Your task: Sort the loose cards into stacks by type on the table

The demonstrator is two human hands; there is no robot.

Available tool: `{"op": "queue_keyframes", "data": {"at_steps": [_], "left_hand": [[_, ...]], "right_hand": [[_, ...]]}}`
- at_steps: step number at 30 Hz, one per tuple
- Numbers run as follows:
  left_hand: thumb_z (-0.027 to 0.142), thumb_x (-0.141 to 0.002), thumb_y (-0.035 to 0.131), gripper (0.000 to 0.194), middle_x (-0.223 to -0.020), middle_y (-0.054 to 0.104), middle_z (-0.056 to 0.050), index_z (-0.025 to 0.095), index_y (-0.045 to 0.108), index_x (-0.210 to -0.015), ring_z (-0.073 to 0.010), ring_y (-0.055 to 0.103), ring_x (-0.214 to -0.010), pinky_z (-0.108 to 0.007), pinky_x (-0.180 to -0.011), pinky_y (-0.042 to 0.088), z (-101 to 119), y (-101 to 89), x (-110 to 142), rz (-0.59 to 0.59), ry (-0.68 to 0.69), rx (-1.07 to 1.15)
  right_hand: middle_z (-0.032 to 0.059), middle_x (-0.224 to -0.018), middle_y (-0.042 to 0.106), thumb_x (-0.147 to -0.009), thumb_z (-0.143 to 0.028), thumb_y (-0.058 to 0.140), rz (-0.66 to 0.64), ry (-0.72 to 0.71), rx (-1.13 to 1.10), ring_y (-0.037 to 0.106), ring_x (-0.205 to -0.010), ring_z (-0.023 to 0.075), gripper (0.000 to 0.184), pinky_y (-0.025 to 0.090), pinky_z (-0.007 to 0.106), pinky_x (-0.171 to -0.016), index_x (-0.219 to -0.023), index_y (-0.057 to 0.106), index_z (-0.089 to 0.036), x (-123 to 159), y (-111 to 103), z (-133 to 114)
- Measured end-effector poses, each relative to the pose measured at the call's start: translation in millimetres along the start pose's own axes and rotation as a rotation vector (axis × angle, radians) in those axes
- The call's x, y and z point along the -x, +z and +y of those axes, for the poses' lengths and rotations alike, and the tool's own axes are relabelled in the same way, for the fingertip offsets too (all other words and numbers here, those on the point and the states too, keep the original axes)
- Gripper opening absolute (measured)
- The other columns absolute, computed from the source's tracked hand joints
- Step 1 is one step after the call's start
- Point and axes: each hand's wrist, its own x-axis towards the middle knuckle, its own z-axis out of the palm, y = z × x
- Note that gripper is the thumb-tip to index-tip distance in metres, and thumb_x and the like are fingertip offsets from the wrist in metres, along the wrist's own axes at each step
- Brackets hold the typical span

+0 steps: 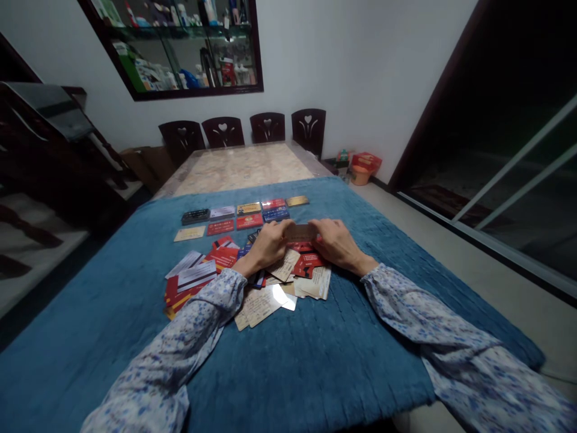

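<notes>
Between my two hands is a brownish card [302, 233], held upright by its two ends. My left hand [269, 242] pinches its left end, and my right hand [337, 242] grips the right end. Beneath them spreads a loose pile of mixed cards; red cards [310, 263], cream cards with printed text [265, 304] and silver cards with a dark stripe [197, 275] overlap there. Just beyond lie neat rows of cards, among them a black card [195, 216], a blue card [276, 214] and a gold card [297, 201]. My hands hide part of the pile.
A blue cloth [351, 361] covers the near part of the table, and the marble-patterned tabletop [247, 163] shows beyond it. Dark wooden chairs [224, 131] stand at the far end. An orange bucket [359, 175] sits on the floor to the right.
</notes>
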Motion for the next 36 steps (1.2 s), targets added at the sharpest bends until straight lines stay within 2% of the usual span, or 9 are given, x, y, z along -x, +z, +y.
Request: {"op": "queue_keyframes", "data": {"at_steps": [11,20,32,36], "left_hand": [[0.019,-0.093,0.056,0.037,-0.116,0.068,-0.016,0.015,0.060,-0.130,-0.0294,0.059,-0.107,-0.045,-0.094,0.049,4,-7.4,2,-0.025,0.020,-0.098],[0.019,-0.088,0.061,0.046,-0.130,0.060,-0.017,0.017,0.057,-0.134,-0.0308,0.055,-0.117,-0.046,-0.099,0.047,2,-10.1,8,-0.011,0.034,-0.176],[0.023,-0.095,0.056,0.040,-0.130,0.065,-0.018,0.015,0.059,-0.134,-0.0323,0.055,-0.121,-0.047,-0.097,0.044,-1,-23.6,15,-0.044,0.061,-0.244],[0.023,-0.096,0.056,0.039,-0.129,0.065,-0.018,0.016,0.060,-0.134,-0.0324,0.056,-0.120,-0.048,-0.097,0.044,-6,-25.7,21,-0.049,0.060,-0.255]], "right_hand": [[0.0201,-0.126,0.065,-0.096,-0.029,0.058,0.092,-0.017,-0.001,0.054,-0.109,0.0324,0.042,0.042,0.043,-0.087,-0.135,0.062,-0.015,1,0,1],[0.0191,-0.123,0.065,-0.099,-0.033,0.057,0.136,-0.067,0.047,0.052,-0.110,0.0319,0.039,0.043,0.042,-0.084,-0.133,0.064,-0.015,1,-2,-1],[0.0200,-0.123,0.064,-0.096,-0.031,0.059,0.056,-0.113,-0.022,0.050,-0.110,0.0339,0.045,0.044,0.045,-0.085,-0.138,0.061,-0.014,-6,-7,-7],[0.0202,-0.122,0.063,-0.094,-0.035,0.063,0.021,-0.136,-0.050,0.050,-0.109,0.0342,0.047,0.045,0.046,-0.085,-0.136,0.062,-0.014,-11,-5,-9]]}}
